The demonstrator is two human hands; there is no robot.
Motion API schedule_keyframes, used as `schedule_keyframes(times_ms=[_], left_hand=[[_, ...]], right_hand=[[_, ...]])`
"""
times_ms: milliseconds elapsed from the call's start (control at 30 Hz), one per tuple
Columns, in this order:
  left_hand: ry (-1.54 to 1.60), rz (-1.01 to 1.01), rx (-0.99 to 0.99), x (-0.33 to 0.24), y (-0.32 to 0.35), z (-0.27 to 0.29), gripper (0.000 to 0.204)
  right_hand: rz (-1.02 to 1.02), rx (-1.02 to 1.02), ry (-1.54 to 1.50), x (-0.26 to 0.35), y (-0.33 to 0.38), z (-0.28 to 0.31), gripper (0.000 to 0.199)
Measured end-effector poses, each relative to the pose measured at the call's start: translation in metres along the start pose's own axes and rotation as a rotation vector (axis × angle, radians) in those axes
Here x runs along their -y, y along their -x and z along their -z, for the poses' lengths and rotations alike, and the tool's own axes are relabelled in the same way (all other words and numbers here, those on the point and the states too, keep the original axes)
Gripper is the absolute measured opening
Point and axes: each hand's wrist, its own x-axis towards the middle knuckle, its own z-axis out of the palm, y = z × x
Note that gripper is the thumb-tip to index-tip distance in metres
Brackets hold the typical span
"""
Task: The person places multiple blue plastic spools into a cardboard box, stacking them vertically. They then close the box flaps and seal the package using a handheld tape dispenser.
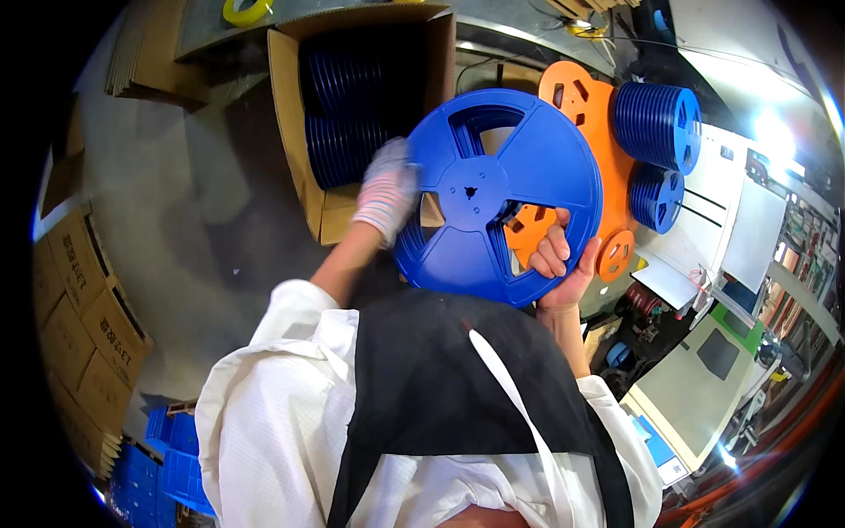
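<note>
In front of my chest is a stack of large blue plastic reels point(471, 167), its round face tilted toward me with cut-out windows and a small centre hole. My bare right hand point(563, 264) grips the stack at its lower right, fingers curled through a window and over the rim. At the left rim is my left hand point(387, 189), in a pale striped glove. Motion blurs its fingers, so their grip is unclear. Just beyond it an open cardboard box point(297, 150) holds rows of dark blue reels point(339, 150) standing on edge.
Orange reels point(607, 132) and upright blue reel stacks point(658, 128) stand at the right, near a small orange reel point(615, 255). Closed cartons point(92, 299) and blue bins point(185, 466) are at the left. A beige machine point(695, 378) stands lower right. Yellow tape point(247, 11) lies at the far edge.
</note>
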Motion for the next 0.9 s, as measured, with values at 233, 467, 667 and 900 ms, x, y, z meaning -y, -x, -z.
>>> schedule_keyframes(times_ms=[233,467,667,900], left_hand=[[-0.288,0.122,-0.538,0.066,0.042,0.052,0.045],[0.277,0.097,-0.034,-0.090,0.040,0.074,0.076],[1.183,0.069,-0.004,-0.087,0.036,0.056,0.085],[2.149,0.066,0.241,-0.058,0.085,0.122,0.058]], right_hand=[[0.092,0.070,-0.123,0.011,-0.010,-0.016,0.060],[0.076,0.160,0.162,-0.006,-0.034,-0.050,0.071],[-0.079,0.082,0.661,-0.041,-0.029,-0.100,0.064],[0.132,-0.056,0.917,-0.017,-0.030,-0.083,0.034]])
